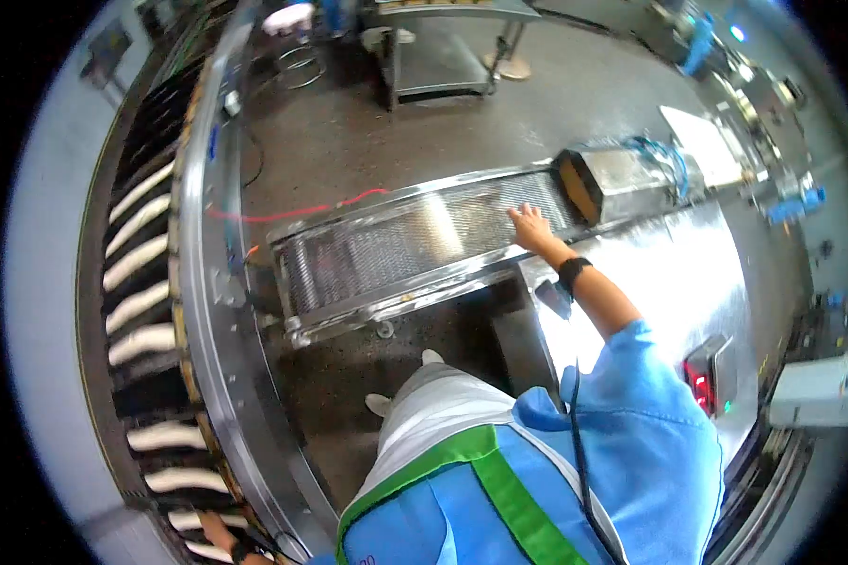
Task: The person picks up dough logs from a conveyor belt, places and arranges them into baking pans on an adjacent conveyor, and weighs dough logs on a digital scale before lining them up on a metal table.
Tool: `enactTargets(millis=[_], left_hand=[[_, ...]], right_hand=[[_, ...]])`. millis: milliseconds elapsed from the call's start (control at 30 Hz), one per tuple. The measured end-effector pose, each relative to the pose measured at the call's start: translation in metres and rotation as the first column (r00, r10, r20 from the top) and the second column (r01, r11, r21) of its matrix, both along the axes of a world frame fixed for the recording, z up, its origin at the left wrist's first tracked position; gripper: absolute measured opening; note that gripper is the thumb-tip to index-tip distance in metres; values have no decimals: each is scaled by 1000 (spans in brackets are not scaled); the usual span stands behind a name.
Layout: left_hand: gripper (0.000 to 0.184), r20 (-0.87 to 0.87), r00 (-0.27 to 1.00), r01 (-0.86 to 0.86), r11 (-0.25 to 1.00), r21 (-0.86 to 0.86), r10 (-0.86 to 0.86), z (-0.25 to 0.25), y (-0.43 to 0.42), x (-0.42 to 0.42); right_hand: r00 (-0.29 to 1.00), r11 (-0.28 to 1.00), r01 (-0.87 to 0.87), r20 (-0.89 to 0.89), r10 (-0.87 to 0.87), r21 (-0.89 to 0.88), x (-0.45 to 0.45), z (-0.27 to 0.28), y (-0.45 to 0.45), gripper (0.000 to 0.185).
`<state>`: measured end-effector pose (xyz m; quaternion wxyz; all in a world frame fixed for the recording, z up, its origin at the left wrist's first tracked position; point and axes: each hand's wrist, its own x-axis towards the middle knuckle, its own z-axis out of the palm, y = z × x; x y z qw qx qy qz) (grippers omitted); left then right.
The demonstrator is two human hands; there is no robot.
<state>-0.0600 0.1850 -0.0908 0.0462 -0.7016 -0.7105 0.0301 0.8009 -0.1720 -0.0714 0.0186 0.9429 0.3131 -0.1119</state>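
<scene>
My right hand (531,227) hangs palm down over the far part of the metal mesh conveyor belt (377,247), fingers spread and holding nothing. A dark band circles that wrist. At the lower left, my left hand (219,533) reaches to one of the long white dough-like strips (185,520) and appears to touch it. Its fingers are small and blurred, so their grip is unclear. Several more such strips (147,344) lie in the black slots of a long line (151,397) on my left.
The line's metal side rail (201,273) runs along my left. A steel table (664,273) with a red-lit digital display (701,388) stands at my right. A boxy machine (622,179) sits at the belt's far end. A red cord (297,213) and a steel cart (443,71) lie beyond.
</scene>
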Motion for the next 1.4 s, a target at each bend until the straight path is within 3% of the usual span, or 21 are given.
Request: enactTargets(millis=[33,200,267,300,400,467,533,600,667,700,733,767,800,833,900,933,1033,1100,1167,1267,1400], left_hand=[[34,-10,1000,26,1000,10,-26,7,-4,4],[33,-124,942,-325,939,-115,311,-13,27,-14],[36,197,964,-152,978,-140,178,44,-21,66],[41,24,998,67,995,-70,-66,-32,25,-18],[45,-151,920,-381,916,-124,362,4,-8,63],[47,-201,887,-453,869,-200,417,32,-42,102],[48,-150,883,-447,894,11,444,30,-86,96],[45,-161,960,-229,973,20,229,18,-89,64],[39,-50,994,-91,985,146,99,6,-130,37],[36,30,1000,5,995,102,-8,29,-147,63],[34,113,991,-80,993,89,69,31,-157,61],[41,-40,999,-16,990,138,22,28,-169,51],[35,-8,999,-49,972,230,52,35,-181,62],[39,38,995,-96,966,239,90,22,-180,48],[42,88,960,-275,952,135,265,60,-204,93],[42,126,945,-318,940,123,303,69,-208,103],[41,137,952,-299,928,224,273,58,-211,105],[41,155,949,-310,906,289,276,61,-205,120],[40,207,943,-318,885,341,259,68,-203,152],[39,314,935,-283,881,380,165,63,-198,163],[40,410,899,-296,903,310,154,63,-208,171]], right_hand=[[1000,1000,4,-3,-4,15,20,-7,-13,50],[992,999,33,121,-32,-8,52,-3,-36,49],[992,998,39,120,-34,-40,54,-1,-33,49],[994,999,45,106,-42,-25,53,1,-34,50],[989,996,17,145,-4,-84,56,-4,-41,45],[984,993,7,177,14,-118,60,-9,-43,44],[975,986,-37,210,71,-162,64,-17,-48,42],[927,986,-41,362,98,-161,65,-27,-65,29],[869,982,-188,470,154,25,72,-37,-76,11],[854,976,-209,474,215,-66,66,-28,-87,14],[899,977,-156,431,79,145,92,-68,-101,18],[972,1000,-2,235,1,6,72,-35,-92,23],[901,985,-170,400,168,-33,112,-99,-117,32],[963,944,-159,167,213,-288,69,-28,-101,34],[938,900,-329,15,347,-286,100,-31,-101,38],[921,922,-368,92,379,-120,96,-16,-103,39],[899,865,-416,-12,437,281,131,5,-100,37],[875,655,-172,-191,445,736,56,103,-64,35],[788,507,38,-338,515,861,-35,191,-25,34],[789,636,-13,-383,481,772,-118,261,9,31],[611,309,30,-263,747,951,-231,299,55,26]])
